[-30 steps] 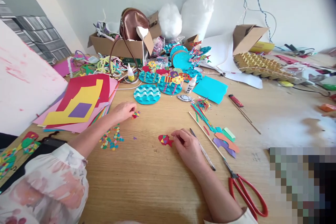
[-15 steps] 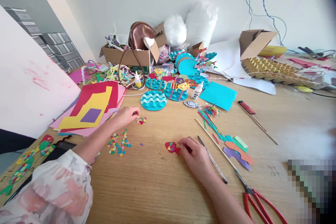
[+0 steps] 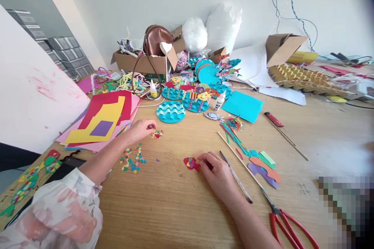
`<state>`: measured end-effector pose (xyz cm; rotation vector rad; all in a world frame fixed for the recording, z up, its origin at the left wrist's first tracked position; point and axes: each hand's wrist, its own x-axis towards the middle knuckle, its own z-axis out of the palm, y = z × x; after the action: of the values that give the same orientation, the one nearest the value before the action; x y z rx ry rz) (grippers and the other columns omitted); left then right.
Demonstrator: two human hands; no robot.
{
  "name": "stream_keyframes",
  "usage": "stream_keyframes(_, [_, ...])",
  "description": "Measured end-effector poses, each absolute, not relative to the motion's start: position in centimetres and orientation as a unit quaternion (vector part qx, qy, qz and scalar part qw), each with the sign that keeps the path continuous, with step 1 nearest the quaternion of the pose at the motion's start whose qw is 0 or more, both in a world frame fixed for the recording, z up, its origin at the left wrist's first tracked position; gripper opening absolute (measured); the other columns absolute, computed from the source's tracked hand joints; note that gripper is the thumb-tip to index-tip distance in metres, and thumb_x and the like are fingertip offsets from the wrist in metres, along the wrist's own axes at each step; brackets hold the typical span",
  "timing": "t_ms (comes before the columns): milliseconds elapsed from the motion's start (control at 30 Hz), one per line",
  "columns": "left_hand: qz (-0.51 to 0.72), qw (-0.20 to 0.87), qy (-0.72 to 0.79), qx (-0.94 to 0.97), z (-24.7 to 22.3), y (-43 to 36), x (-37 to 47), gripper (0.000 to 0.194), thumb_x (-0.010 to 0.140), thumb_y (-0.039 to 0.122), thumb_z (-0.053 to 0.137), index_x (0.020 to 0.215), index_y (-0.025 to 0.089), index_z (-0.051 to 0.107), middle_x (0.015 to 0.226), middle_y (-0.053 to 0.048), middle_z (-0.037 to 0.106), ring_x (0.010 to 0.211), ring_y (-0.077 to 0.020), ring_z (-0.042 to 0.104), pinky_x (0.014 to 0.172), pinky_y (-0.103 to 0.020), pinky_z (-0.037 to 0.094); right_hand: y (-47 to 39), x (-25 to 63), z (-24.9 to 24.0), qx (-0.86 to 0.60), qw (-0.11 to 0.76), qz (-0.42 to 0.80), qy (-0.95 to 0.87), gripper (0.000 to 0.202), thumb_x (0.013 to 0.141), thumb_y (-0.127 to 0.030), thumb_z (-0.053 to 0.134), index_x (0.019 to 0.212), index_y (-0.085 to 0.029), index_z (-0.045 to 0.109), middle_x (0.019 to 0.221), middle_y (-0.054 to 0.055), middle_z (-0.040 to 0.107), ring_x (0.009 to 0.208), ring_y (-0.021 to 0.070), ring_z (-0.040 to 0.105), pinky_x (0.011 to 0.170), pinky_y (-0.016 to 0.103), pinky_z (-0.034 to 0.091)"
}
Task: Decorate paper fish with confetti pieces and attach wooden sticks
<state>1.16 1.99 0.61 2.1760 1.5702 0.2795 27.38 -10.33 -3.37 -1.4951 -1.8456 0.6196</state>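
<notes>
A small red paper fish [image 3: 191, 163] with coloured triangles on its body lies on the table. At its tail, the thumb and fingers of my right hand [image 3: 216, 173] are closed and grip it. My left hand [image 3: 143, 128] is farther away, its fingertips pinched together beside a small heap of bright paper bits [image 3: 157, 134]. Whatever sits between those fingertips is too small to make out. Below that hand are scattered round paper dots [image 3: 133, 159], and a single purple scrap [image 3: 157, 160] lies between them and the fish.
Right of my right hand lie a pen [image 3: 236, 179], a wooden stick [image 3: 233, 153], red-handled pliers [image 3: 279, 216] and paper strips [image 3: 235, 136]. Coloured sheets [image 3: 84, 128] are stacked at left. Glue bottles [image 3: 219, 101] and blue wavy discs [image 3: 171, 112] stand behind, before a cardboard box [image 3: 137, 64].
</notes>
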Motion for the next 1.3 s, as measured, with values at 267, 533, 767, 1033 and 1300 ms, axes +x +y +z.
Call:
stream_keyframes(267, [0.143,0.281,0.538,0.782,0.6,0.7,1.7,0.015,0.072,0.025,0.049,0.082,0.018,0.058,0.073,0.000,0.064,0.069,-0.0133,0.059,0.061,-0.021,0.043,-10.3,27.9,-3.0,-0.604,0.356,0.226,-0.676,0.016,0.078,-0.020,0.045,0.080,-0.018,0.061,0.073,0.004,0.062,0.064,0.0148,0.055,0.058,0.025,0.040])
stream_keyframes(533, [0.177,0.375,0.426,0.804,1.5,-3.9,8.1,0.018,0.073,0.013,0.049,0.090,0.020,0.051,0.068,0.004,0.057,0.064,-0.0094,0.054,0.060,-0.019,0.041,-10.0,27.8,-0.3,-0.599,0.353,0.333,-0.637,0.015,0.076,-0.025,0.048,0.076,-0.018,0.061,0.066,0.000,0.059,0.060,0.0115,0.052,0.053,0.022,0.037])
stream_keyframes(767, [0.166,0.368,0.417,0.814,1.7,-5.0,10.6,0.020,0.071,0.008,0.049,0.087,0.020,0.050,0.064,0.006,0.054,0.059,-0.0082,0.050,0.055,-0.017,0.036,-9.3,27.2,-0.5,-0.571,0.324,0.427,-0.621,0.014,0.073,-0.022,0.049,0.077,-0.016,0.060,0.065,-0.001,0.060,0.057,0.0095,0.050,0.052,0.020,0.036])
stream_keyframes(1033, [0.161,0.398,0.416,0.802,1.4,-5.1,10.9,0.014,0.072,0.010,0.049,0.083,0.020,0.049,0.062,0.006,0.053,0.057,-0.0087,0.049,0.053,-0.018,0.035,-9.3,26.6,0.3,-0.569,0.301,0.449,-0.619,0.011,0.070,-0.018,0.050,0.064,-0.016,0.058,0.057,-0.004,0.056,0.051,0.0072,0.042,0.046,0.019,0.029])
stream_keyframes(1300, [0.157,0.408,0.414,0.798,1.1,-5.1,11.2,0.015,0.071,0.010,0.048,0.083,0.020,0.049,0.063,0.006,0.055,0.059,-0.0089,0.050,0.054,-0.018,0.036,-9.3,26.6,0.3,-0.582,0.300,0.438,-0.616,0.012,0.068,-0.014,0.048,0.059,-0.016,0.055,0.052,-0.006,0.050,0.048,0.0064,0.038,0.045,0.018,0.027])
